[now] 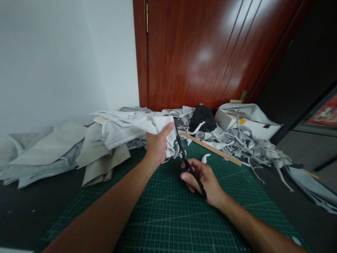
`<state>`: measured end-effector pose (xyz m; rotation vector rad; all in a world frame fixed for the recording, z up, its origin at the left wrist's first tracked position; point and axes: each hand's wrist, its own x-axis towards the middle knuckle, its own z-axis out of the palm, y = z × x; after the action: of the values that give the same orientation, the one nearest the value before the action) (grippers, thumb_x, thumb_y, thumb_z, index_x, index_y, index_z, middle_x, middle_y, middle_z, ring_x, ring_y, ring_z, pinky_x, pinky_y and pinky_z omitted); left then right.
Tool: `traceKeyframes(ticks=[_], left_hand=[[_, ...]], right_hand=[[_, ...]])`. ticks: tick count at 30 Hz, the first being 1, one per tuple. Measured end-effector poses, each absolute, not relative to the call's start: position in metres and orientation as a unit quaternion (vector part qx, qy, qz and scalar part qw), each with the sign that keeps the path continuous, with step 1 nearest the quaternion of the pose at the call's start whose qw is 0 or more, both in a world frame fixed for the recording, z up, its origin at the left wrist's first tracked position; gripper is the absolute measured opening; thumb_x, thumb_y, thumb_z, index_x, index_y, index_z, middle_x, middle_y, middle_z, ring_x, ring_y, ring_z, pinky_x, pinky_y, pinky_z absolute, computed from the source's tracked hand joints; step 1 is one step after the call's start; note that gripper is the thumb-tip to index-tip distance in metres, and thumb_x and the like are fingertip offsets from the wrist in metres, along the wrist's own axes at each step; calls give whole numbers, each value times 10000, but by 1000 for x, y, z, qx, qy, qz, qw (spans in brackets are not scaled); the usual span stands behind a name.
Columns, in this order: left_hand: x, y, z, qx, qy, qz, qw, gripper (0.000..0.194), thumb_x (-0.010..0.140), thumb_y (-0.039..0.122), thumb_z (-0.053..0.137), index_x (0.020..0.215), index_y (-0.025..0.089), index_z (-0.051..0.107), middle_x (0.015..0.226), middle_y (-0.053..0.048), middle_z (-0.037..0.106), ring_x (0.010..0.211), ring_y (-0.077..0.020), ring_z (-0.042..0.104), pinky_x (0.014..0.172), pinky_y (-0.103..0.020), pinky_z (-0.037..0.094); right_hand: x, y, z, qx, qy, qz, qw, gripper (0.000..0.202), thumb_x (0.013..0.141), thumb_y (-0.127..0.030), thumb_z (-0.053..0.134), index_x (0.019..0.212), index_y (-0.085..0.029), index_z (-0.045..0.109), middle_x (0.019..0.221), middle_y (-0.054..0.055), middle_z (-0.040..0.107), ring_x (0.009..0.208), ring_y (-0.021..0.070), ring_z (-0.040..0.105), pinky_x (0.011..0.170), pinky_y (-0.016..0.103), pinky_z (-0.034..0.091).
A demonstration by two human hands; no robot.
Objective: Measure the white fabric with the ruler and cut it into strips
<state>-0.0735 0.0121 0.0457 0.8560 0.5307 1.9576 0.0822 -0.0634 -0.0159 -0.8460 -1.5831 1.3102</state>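
The left hand (157,146) was clenched around a bunched piece of white cloth (155,128), holding it up just above the far edge of the green cutting mat (168,211) that covered the table (23,207). The right hand (202,179) had its grip closed through the handles of black scissors (184,154), whose blades pointed up and away, lying right against the edge of the cloth beside the left thumb. As a judgement, the cutting looked well under way but not finished: a heap of thin grey strips (250,144) lay to the right beyond a wooden ruler (210,148), and a small white scrap (205,157) sat on the mat near the scissors, while stacks of uncut grey fabric (47,151) were piled to the left. Whether the blades were actually biting into the cloth or only touching it could not be made out, since the hand and folds hid the cut line. A black bundle (202,117) and a white box (244,124) stood before the wooden door (200,52); the box's contents were unclear.
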Motion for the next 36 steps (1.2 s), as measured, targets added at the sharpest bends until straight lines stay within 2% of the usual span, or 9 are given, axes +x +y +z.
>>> traceKeyframes(ticks=[9, 19, 36], left_hand=[[-70, 15, 36, 376, 256, 791, 410, 457, 641, 311, 941, 1018, 149, 740, 1088, -95, 803, 1055, -291, 757, 997, -455, 591], [-68, 15, 28, 410, 263, 780, 393, 474, 724, 368, 908, 1116, 156, 747, 1171, -108, 797, 1075, -284, 753, 986, -423, 590], [-69, 15, 25, 447, 286, 773, 348, 363, 783, 422, 874, 1014, 167, 756, 1043, -76, 812, 952, -250, 757, 888, -360, 600]], right_hand=[[84, -60, -21, -311, -642, 529, 460, 570, 769, -652, 856, 974, -189, 592, 569, -83, 519, 395, 81, 450, 388, 197, 311], [83, -62, -18, -307, -641, 524, 470, 572, 790, -675, 825, 976, -190, 586, 543, -84, 519, 397, 80, 439, 399, 198, 310], [83, -61, -17, -329, -640, 513, 468, 600, 768, -714, 819, 971, -198, 590, 541, -87, 495, 396, 85, 422, 395, 208, 305]])
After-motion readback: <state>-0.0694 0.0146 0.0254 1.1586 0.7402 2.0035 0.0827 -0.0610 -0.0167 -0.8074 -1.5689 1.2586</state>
